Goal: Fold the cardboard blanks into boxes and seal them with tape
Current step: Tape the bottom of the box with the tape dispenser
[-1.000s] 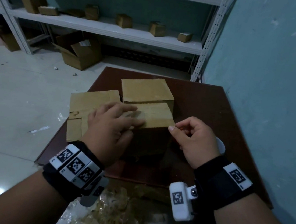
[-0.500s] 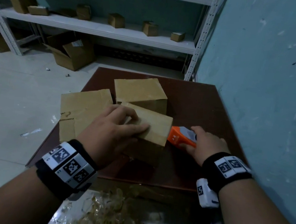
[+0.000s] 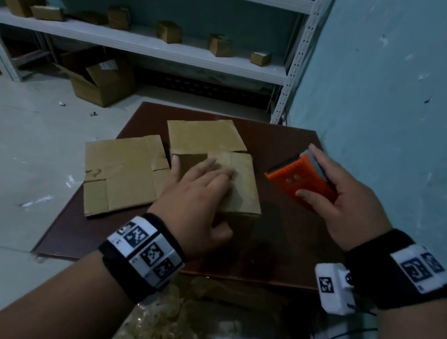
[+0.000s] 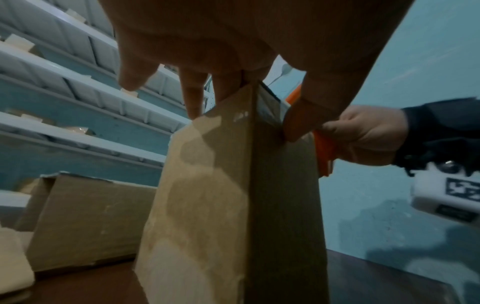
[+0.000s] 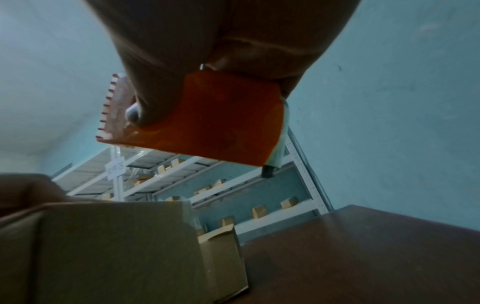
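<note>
So since half a second ago the orange tape dispenser [image 3: 299,182] came up off the table and away from the box, now held in the air to its right. The right hand [image 3: 347,201] grips it, thumb across the orange face, serrated edge pointing away. The cardboard box [image 3: 238,187] stands near the middle of the dark brown table [image 3: 289,137], and the left hand [image 3: 200,194] lies flat on its top, fingers straight. A second box [image 3: 204,135] sits just behind, with a flat cardboard blank [image 3: 122,172] to the left.
</note>
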Motion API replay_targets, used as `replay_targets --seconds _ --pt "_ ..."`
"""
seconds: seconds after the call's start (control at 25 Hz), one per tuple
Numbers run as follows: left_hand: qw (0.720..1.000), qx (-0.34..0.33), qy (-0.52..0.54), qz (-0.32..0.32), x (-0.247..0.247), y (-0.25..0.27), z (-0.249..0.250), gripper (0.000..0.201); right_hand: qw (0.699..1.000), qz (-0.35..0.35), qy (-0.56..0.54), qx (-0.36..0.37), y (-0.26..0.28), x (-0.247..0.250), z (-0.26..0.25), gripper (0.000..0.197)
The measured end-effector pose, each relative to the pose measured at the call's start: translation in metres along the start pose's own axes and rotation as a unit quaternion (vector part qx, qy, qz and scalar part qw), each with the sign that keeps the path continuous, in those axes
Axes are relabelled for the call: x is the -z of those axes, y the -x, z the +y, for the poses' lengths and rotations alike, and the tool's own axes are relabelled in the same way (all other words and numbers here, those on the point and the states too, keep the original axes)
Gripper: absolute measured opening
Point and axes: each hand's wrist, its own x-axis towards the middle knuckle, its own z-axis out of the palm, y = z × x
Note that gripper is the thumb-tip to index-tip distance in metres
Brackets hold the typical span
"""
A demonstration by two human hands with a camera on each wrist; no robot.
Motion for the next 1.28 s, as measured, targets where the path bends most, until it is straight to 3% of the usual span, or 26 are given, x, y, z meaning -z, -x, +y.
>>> replay_targets --seconds 0.12,0.2,0.28,0.48,0.6,0.88,1.08,1.28 --pt "0.994 -0.034 0.096 0.042 0.003 -0.001 -0.014 0.067 0.998 -0.025 0.028 0.053 0.014 0.006 -0.014 0.081" --pt "0.961 -0.053 0.241 0.127 0.002 0.006 -0.016 0.062 0.992 -0.029 0.088 0.087 0.014 0.005 -0.019 0.079" --pt "0.924 -0.062 0.336 0.172 0.008 0.013 -0.012 0.068 0.984 -0.033 0.114 0.133 0.013 0.004 -0.024 0.082" --pt "0.891 -0.117 0.404 0.171 0.010 0.019 -0.012 0.026 0.976 -0.064 0.080 0.192 0.015 -0.005 -0.035 0.079" --pt "0.863 -0.118 0.464 0.161 0.009 0.025 -0.017 0.022 0.977 -0.089 0.060 0.184 0.018 -0.007 -0.036 0.081" --pt "0.861 -0.101 0.476 0.146 0.008 0.036 -0.019 0.028 0.977 -0.116 0.030 0.174 0.021 -0.013 -0.038 0.081" --pt "0.858 -0.112 0.452 0.216 0.007 0.042 -0.014 0.035 0.973 -0.048 0.056 0.217 0.022 -0.016 -0.043 0.076" --pt "0.866 -0.076 0.473 0.144 0.005 0.043 -0.013 0.050 0.958 0.022 0.050 0.281 0.020 -0.014 -0.047 0.072"
